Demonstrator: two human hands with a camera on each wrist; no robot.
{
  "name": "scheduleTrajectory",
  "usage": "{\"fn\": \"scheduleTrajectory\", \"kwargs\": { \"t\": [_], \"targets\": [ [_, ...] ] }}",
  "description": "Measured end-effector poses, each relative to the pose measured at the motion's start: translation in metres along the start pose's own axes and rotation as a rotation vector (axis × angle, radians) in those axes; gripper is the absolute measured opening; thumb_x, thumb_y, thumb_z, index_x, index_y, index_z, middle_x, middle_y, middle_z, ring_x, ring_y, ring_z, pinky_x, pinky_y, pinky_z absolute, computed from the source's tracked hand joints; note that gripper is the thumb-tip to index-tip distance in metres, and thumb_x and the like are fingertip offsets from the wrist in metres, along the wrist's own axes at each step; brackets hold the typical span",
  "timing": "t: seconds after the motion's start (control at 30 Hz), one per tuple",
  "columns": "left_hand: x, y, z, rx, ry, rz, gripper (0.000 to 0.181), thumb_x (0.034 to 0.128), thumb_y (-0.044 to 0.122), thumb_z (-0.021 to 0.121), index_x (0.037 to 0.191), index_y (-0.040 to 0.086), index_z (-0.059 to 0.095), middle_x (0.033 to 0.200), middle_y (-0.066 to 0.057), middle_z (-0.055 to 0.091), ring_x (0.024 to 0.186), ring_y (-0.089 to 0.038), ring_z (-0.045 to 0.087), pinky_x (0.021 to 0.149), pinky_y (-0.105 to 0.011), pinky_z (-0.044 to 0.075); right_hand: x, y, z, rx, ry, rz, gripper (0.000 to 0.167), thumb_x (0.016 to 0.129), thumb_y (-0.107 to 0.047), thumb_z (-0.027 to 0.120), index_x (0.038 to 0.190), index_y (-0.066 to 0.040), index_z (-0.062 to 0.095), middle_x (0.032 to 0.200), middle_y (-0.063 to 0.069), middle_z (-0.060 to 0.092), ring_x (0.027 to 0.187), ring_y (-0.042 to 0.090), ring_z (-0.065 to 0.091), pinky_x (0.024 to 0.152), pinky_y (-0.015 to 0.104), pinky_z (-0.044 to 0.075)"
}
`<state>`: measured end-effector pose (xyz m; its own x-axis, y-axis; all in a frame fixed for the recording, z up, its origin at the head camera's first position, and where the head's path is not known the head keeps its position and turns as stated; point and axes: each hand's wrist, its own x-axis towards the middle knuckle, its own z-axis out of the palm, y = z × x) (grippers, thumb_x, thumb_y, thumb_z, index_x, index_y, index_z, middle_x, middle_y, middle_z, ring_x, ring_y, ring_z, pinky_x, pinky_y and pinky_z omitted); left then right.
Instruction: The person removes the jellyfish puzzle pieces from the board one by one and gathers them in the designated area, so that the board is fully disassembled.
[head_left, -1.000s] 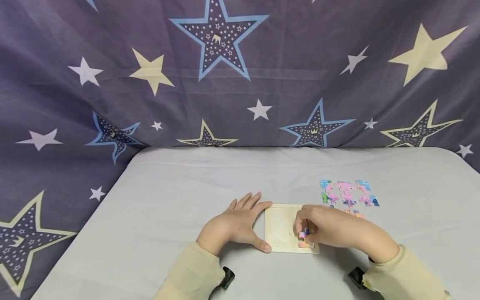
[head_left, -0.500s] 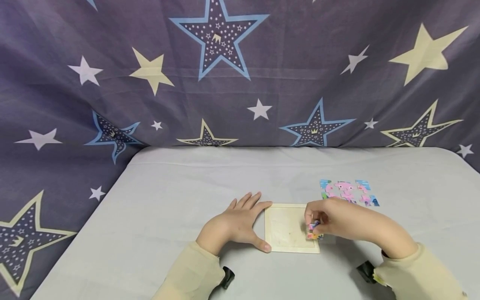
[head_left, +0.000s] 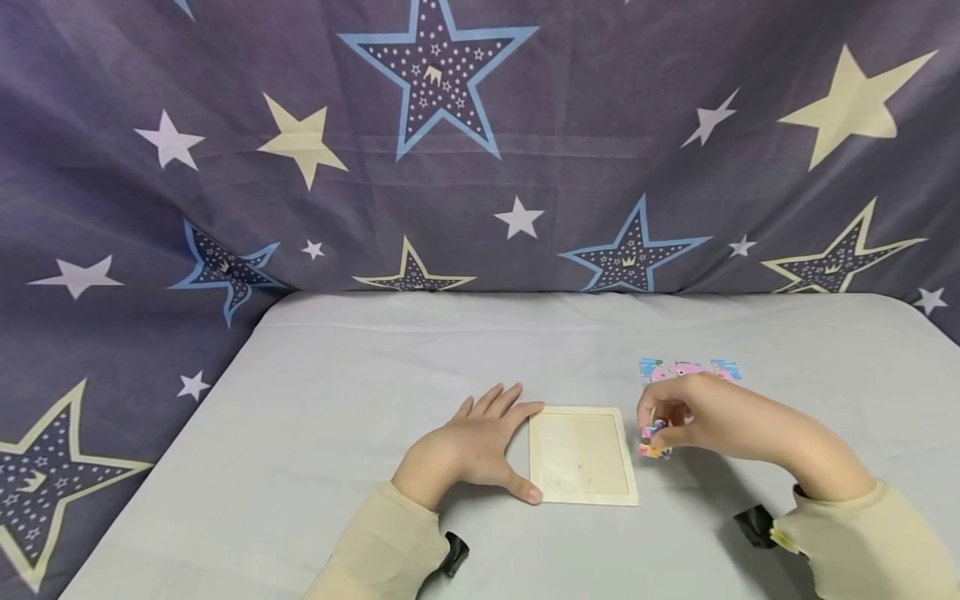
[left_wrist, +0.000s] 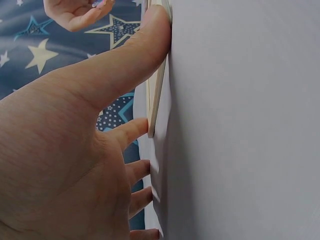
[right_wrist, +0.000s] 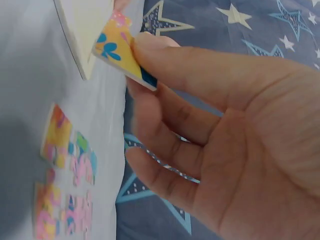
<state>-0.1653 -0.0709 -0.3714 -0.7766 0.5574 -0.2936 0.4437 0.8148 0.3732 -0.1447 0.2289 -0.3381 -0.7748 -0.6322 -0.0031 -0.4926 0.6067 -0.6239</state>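
In the head view my left hand (head_left: 476, 450) lies with fingers spread at the left side of a shallow wooden puzzle tray (head_left: 581, 454). Its thumb and index finger touch the tray's left corners, as the left wrist view also shows. No pieces lie inside the tray. Just right of the tray, my right hand (head_left: 708, 421) pinches a jigsaw piece (right_wrist: 117, 45) between thumb and fingers. That piece is yellow with a blue flower, a pink top and a dark blue corner. It is held tilted, above the cloth.
Several loose jigsaw pieces (head_left: 726, 369) with pink figures and blue sky lie right of the tray, partly hidden by my right hand. A pale grey cloth (head_left: 337, 433) covers the table. Behind it hangs a dark curtain (head_left: 562, 133) with stars.
My right hand has moved from over the tray's lower right corner rightward and away from me, past the tray's edge, carrying the jigsaw piece. The left hand has stayed in place.
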Motion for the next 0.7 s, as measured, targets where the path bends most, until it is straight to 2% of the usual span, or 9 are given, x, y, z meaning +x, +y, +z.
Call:
{"fn": "scheduleTrajectory", "kwargs": {
  "t": [0.13,0.27,0.37,0.5,0.7],
  "targets": [
    [-0.001,0.001,-0.001,-0.015,0.002,0.0,0.107,0.0677,0.055,0.086,0.155,0.025,0.032,0.165,-0.007,0.014,0.151,-0.029,0.006,0.121,-0.054,0.008,-0.006,0.005,-0.007,0.044,-0.014,0.008,0.012,0.085,-0.015,0.078,0.088,-0.018,0.067,0.079,-0.011,0.063,0.073,0.005,0.06,0.065,0.023,0.051],
    [0.0,0.001,-0.001,-0.02,0.003,-0.002,0.107,0.0673,0.054,0.086,0.155,0.025,0.032,0.165,-0.007,0.015,0.151,-0.028,0.007,0.121,-0.053,0.008,-0.01,0.01,-0.013,0.09,-0.026,0.058,0.008,0.088,-0.011,0.074,0.09,-0.016,0.067,0.077,-0.006,0.064,0.064,0.009,0.057,0.057,0.023,0.049],
    [0.0,0.0,-0.001,-0.02,-0.001,-0.003,0.107,0.0675,0.054,0.086,0.155,0.025,0.032,0.165,-0.007,0.014,0.152,-0.027,0.006,0.121,-0.053,0.008,-0.012,0.015,-0.016,0.07,-0.011,0.097,0.01,0.09,-0.006,0.071,0.092,-0.014,0.067,0.075,-0.005,0.062,0.058,0.01,0.053,0.053,0.024,0.047],
    [0.001,0.0,-0.001,-0.02,-0.001,-0.007,0.108,0.0674,0.054,0.086,0.155,0.025,0.031,0.165,-0.006,0.014,0.152,-0.027,0.006,0.121,-0.053,0.008,-0.015,0.025,-0.02,0.004,0.018,0.116,0.012,0.089,-0.004,0.072,0.094,-0.014,0.067,0.079,-0.008,0.061,0.064,0.008,0.054,0.056,0.024,0.048],
    [0.0,0.001,-0.001,-0.024,-0.002,-0.009,0.108,0.0674,0.054,0.086,0.155,0.026,0.031,0.165,-0.005,0.014,0.152,-0.027,0.006,0.121,-0.053,0.007,-0.023,0.039,-0.029,-0.01,0.041,0.134,0.014,0.087,-0.002,0.073,0.098,-0.009,0.067,0.082,-0.007,0.064,0.071,0.006,0.057,0.062,0.024,0.051]
  ]
}}
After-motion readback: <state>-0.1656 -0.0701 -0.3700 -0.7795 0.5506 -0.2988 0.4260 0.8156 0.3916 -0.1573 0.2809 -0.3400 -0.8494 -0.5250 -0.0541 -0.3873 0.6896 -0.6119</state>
